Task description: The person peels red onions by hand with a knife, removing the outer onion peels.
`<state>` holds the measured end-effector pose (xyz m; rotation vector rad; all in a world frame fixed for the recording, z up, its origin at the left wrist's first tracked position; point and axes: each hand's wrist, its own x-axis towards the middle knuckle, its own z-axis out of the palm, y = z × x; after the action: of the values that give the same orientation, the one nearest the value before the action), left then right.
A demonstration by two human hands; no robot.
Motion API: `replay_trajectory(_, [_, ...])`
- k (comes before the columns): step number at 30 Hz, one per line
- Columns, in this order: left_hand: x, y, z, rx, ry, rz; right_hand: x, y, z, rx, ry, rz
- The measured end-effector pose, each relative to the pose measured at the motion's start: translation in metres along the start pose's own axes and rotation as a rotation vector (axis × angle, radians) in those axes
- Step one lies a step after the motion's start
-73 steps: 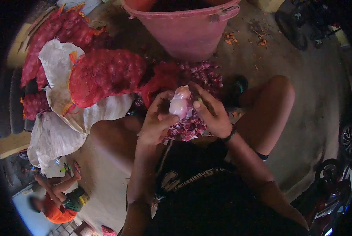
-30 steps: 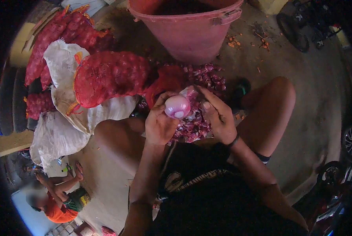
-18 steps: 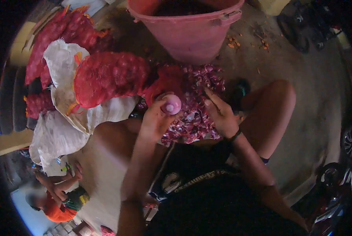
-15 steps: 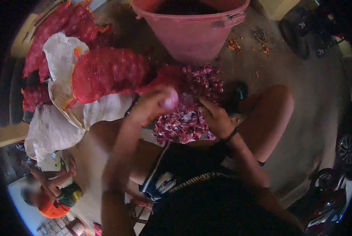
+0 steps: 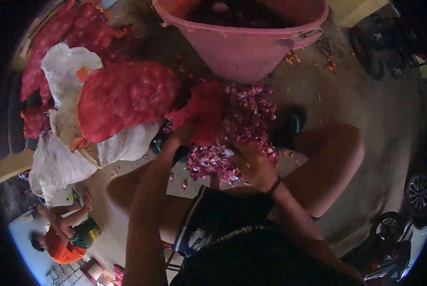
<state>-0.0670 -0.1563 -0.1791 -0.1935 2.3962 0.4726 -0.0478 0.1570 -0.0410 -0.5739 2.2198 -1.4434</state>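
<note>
My left hand (image 5: 184,133) reaches into the loose red mesh (image 5: 206,107) at the mouth of a mesh sack of onions (image 5: 130,97); its fingers are hidden by the netting and shadow. My right hand (image 5: 255,167) is closed, low over a heap of purple onion skins (image 5: 208,162). A small yellow spot shows at its fingers, but I cannot tell what it holds. More skins (image 5: 251,109) lie up to the foot of the pink tub (image 5: 242,52). Inside the tub, a pale rounded thing (image 5: 220,6) shows near the far side.
White woven sacks (image 5: 61,159) and another red mesh sack (image 5: 75,38) lie at the left. A person in orange (image 5: 66,248) sits at the lower left. Motorbike parts (image 5: 390,229) stand along the right edge. Orange scraps (image 5: 292,58) dot the floor beside the tub.
The pale purple onion is gone from my left hand, which has moved into the red mesh. My right hand has come slightly lower. The view has shifted, showing more of the tub's inside.
</note>
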Motion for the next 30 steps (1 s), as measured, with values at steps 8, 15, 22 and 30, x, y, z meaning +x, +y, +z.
replay_trajectory(8, [0.119,0.007,0.044,0.056,0.001,-0.134,0.027,0.025,0.007,0.094,-0.07,0.204])
replay_trajectory(15, [0.168,0.011,0.043,0.037,-0.004,-0.174,0.06,0.026,0.008,0.006,-0.135,0.274])
replay_trajectory(22, [0.188,0.013,0.059,0.031,-0.016,-0.18,0.074,0.017,0.014,0.033,-0.151,0.214])
replay_trajectory(30, [0.191,0.02,0.068,0.051,-0.032,-0.179,0.063,0.02,0.011,0.004,-0.144,0.232])
